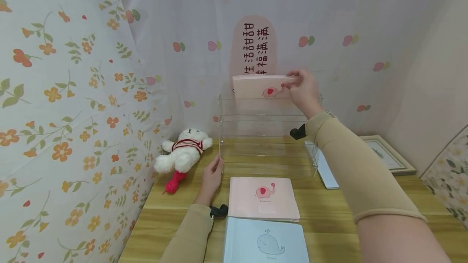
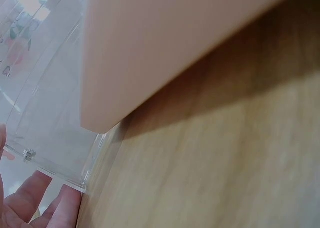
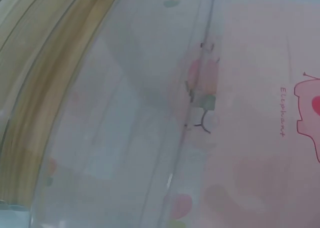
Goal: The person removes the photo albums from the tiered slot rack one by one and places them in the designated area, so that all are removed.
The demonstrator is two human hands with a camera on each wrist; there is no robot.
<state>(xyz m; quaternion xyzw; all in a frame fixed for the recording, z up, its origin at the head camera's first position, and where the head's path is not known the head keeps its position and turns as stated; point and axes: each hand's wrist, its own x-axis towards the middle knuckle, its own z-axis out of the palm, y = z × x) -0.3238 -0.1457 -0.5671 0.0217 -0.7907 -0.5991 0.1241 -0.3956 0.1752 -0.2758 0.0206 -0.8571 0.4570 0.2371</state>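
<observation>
At the top tier of a clear acrylic rack (image 1: 268, 117), my right hand (image 1: 304, 92) pinches the upper right corner of a pink elephant booklet (image 1: 250, 86). The booklet stands upright, its lower part seen through the clear front; the right wrist view shows its printed cover (image 3: 255, 112) close up. My left hand (image 1: 212, 177) grips the rack's left side near the table, thumb and fingers about the clear side panel (image 2: 55, 128). A second pink elephant booklet (image 1: 243, 198) lies flat before the rack, with a blue whale booklet (image 1: 243, 240) nearer me.
A white plush toy (image 1: 186, 153) in a striped top lies left of the rack, with a red yarn bundle (image 1: 174, 182) by it. Behind the right arm are a pale flat item (image 1: 329, 175) and a framed picture (image 1: 393, 155). Curtains (image 1: 197, 7) hang behind the wooden table (image 1: 329, 222).
</observation>
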